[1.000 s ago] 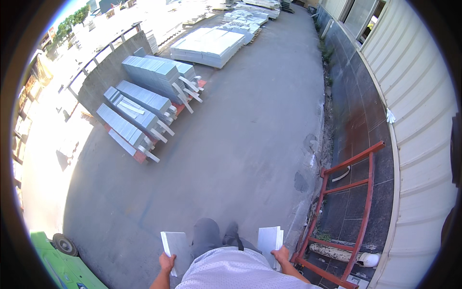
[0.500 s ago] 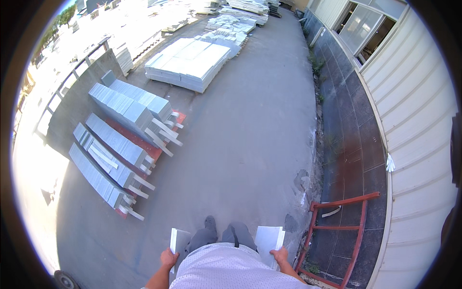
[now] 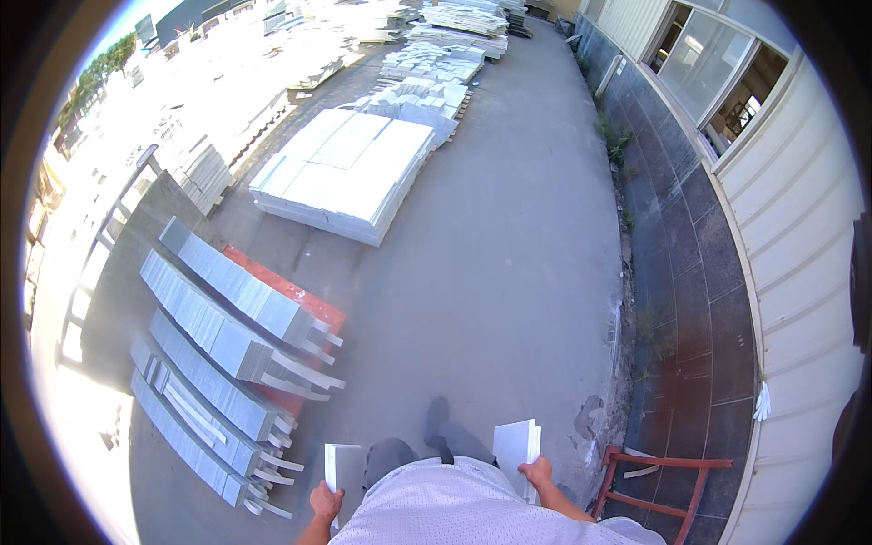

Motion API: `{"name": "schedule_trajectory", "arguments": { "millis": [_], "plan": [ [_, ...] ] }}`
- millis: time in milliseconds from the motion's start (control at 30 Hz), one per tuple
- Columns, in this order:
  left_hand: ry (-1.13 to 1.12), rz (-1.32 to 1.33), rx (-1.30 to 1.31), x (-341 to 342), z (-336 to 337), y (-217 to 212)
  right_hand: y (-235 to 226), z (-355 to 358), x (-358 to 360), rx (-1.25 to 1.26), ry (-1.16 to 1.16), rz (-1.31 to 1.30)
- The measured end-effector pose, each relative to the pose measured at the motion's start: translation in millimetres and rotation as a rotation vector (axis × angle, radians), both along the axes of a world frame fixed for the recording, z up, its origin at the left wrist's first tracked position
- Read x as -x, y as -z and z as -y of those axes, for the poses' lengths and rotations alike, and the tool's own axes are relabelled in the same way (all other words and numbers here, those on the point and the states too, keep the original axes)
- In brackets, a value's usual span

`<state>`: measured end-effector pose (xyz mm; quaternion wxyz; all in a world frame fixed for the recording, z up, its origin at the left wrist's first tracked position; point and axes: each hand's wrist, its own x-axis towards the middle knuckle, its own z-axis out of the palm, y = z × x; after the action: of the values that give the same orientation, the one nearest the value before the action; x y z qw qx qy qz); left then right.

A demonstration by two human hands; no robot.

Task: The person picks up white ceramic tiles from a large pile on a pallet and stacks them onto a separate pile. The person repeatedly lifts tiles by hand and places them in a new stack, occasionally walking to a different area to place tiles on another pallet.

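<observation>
My left hand point(image 3: 325, 500) is closed on the outer edge of a pale slab point(image 3: 345, 468), carried upright beside my left leg. In my right hand point(image 3: 538, 471) is another light grey slab point(image 3: 514, 443), held by its outer edge beside my right leg. White edges show along both slabs, and each looks like more than one piece held together. Ahead on the left, rows of grey stone slabs point(image 3: 204, 304) stand packed on edge over a red base point(image 3: 291, 289), with pale strips point(image 3: 295, 372) jutting from their near ends.
A low stack of large white slabs point(image 3: 350, 168) lies ahead, with more stacks point(image 3: 431, 64) beyond. A red metal frame point(image 3: 668, 461) leans by the dark tiled wall point(image 3: 677, 300) on the right. A white glove point(image 3: 763, 401) hangs on the wall; a window point(image 3: 718, 73) stands open farther on.
I have moved forward, so the slab rows, white stack and red frame are now closer and lower in view. Both hands still hold their slabs.
</observation>
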<state>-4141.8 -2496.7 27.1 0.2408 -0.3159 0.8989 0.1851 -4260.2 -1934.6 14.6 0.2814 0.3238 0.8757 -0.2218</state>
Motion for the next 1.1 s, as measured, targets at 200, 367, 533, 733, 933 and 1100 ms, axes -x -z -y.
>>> {"name": "schedule_trajectory", "arguments": {
  "millis": [200, 367, 533, 733, 933, 1100],
  "plan": [
    [-0.015, 0.028, -0.078, 148.5, 8.8, 5.9, -23.4, 26.6, 223.7, -0.023, -0.103, -0.125],
    [0.054, 0.072, -0.081, 280.9, 39.8, 59.0, -32.4, 60.5, 383.3, 0.034, -0.067, -0.198],
    [0.052, -0.046, -0.095, 414.3, 66.8, 74.5, -46.0, 80.0, 501.6, 0.073, 0.100, -0.260],
    [0.059, -0.035, -0.053, 597.9, 77.7, 43.4, -23.7, 68.4, 632.3, 0.095, 0.196, -0.218],
    [-0.096, 0.015, -0.066, 806.4, 49.6, 8.1, 16.5, 33.3, 774.2, -0.005, 0.183, -0.023],
    [-0.139, -0.094, -0.078, 965.5, 20.0, -13.2, 2.4, -1.7, 904.6, 0.062, 0.270, -0.035]
  ]
}}
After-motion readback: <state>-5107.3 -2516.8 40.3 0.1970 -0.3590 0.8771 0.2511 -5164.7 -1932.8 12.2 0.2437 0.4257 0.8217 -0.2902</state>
